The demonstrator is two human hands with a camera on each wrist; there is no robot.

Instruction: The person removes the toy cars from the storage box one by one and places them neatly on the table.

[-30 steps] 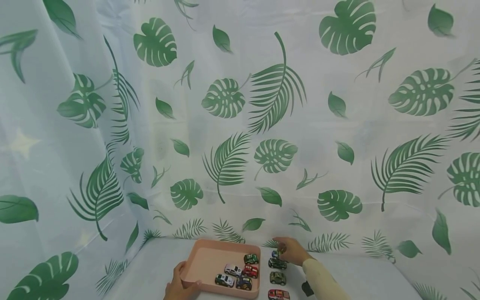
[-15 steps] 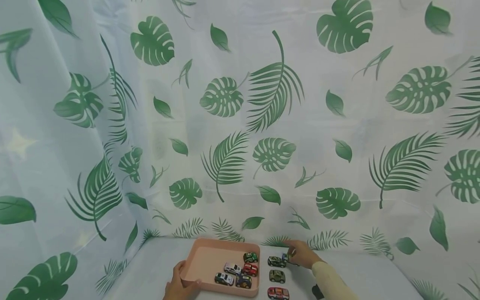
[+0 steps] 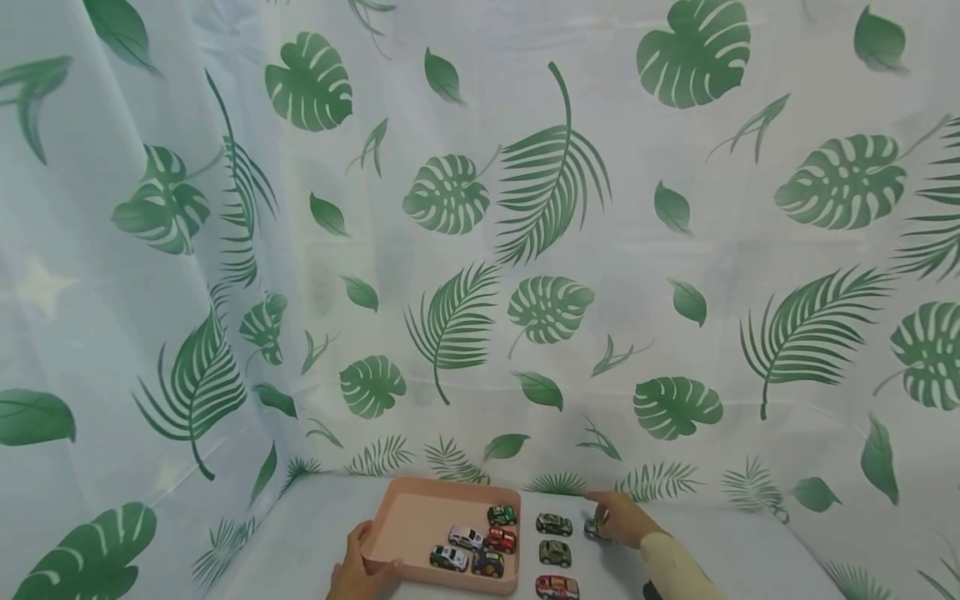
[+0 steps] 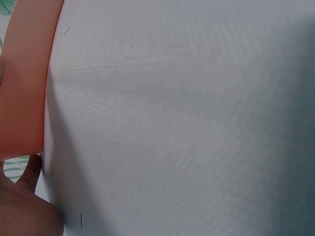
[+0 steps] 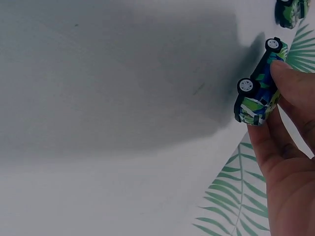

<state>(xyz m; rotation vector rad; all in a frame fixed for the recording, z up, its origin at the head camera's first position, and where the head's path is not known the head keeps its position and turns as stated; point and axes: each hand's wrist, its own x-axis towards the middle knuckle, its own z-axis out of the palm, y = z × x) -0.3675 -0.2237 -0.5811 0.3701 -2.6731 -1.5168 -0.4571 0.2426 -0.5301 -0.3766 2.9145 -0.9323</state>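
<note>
The counter (image 3: 750, 558) lies bare to the right of the right hand (image 3: 622, 521), and another bare strip runs left of the pink tray (image 3: 420, 517), so a hand could pass on either side. Between them the way is crowded: toy cars fill the tray's right half, and three more cars (image 3: 554, 552) stand in a column just beside it, with the blue-green car (image 5: 258, 93) close to their right. The leaf-print curtain (image 3: 480, 250) closes the counter at the back and left.
</note>
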